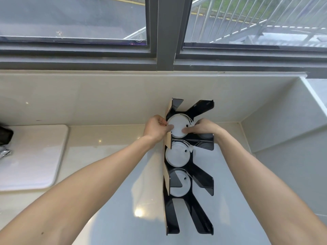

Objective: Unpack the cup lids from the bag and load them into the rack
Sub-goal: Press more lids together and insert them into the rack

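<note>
Pale counter (pixel 109 174), white mat (pixel 31 156) at left, grey-framed window (pixel 164 32) behind, railing (pixel 247 15) outside.

Bright daylight, sharp in the middle, bent at the edges.
Light comes in through the window (pixel 74 20) up top. The shiny counter (pixel 123 200) shows small white glare spots. Soft shadows lie under the arms. Straight lines curve near the edges, and nothing looks blurry.

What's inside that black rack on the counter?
The black rack holds white cup lids in three slots; both hands, left hand and right hand, grip the top stack. How many lids sit behind each front one is hidden.
</note>
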